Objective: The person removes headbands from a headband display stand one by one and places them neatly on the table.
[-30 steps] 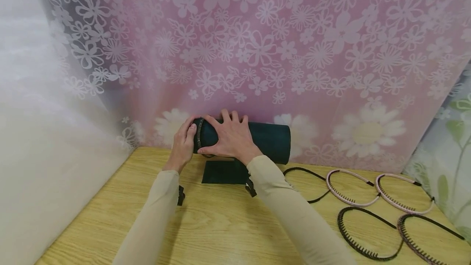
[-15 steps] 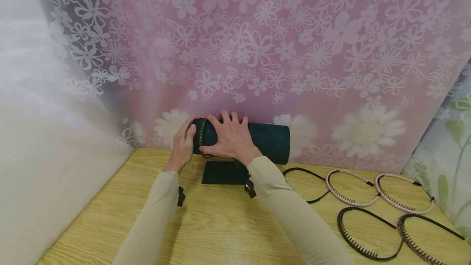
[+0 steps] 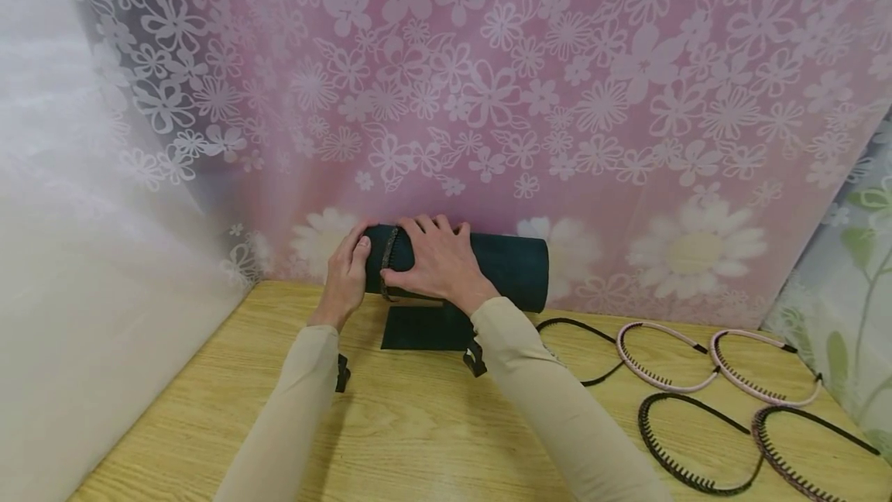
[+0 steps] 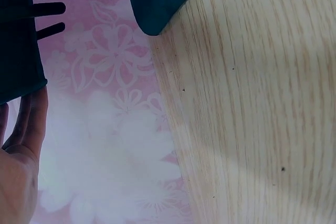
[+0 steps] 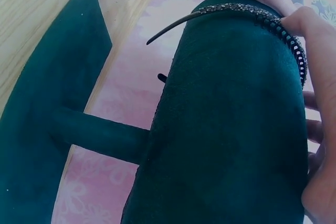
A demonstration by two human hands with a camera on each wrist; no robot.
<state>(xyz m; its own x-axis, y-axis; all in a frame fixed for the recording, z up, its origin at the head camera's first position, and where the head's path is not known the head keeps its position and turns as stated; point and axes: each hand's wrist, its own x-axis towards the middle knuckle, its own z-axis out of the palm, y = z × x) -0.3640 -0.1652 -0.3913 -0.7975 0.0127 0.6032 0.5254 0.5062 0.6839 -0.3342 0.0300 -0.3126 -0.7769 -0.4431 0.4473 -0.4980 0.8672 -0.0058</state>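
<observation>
A dark green padded display roll [image 3: 512, 266] stands on a flat base [image 3: 418, 328] at the back of the table. Round its left part sits a dark, glittery, toothed headband [image 3: 388, 258], slightly slanted. My left hand [image 3: 343, 273] holds the roll's left end, thumb on the near side and fingers beyond. My right hand [image 3: 442, 258] arches over the roll's middle, with thumb and index finger at the headband. In the right wrist view the thumb tip meets the headband's studded edge [image 5: 226, 8]. Below the roll, the headband's tips [image 4: 50, 9] show in the left wrist view.
To the right on the wooden table [image 3: 418, 440] lie several toothed headbands: a pink one [image 3: 665, 379], another pink one [image 3: 749, 387], a dark one [image 3: 655, 440], and others. A pink floral curtain [image 3: 592, 138] hangs right behind the roll.
The headband has slid a little to the right along the roll and now slants. My right thumb and index finger have shifted right with it. My left hand has stayed at the end.
</observation>
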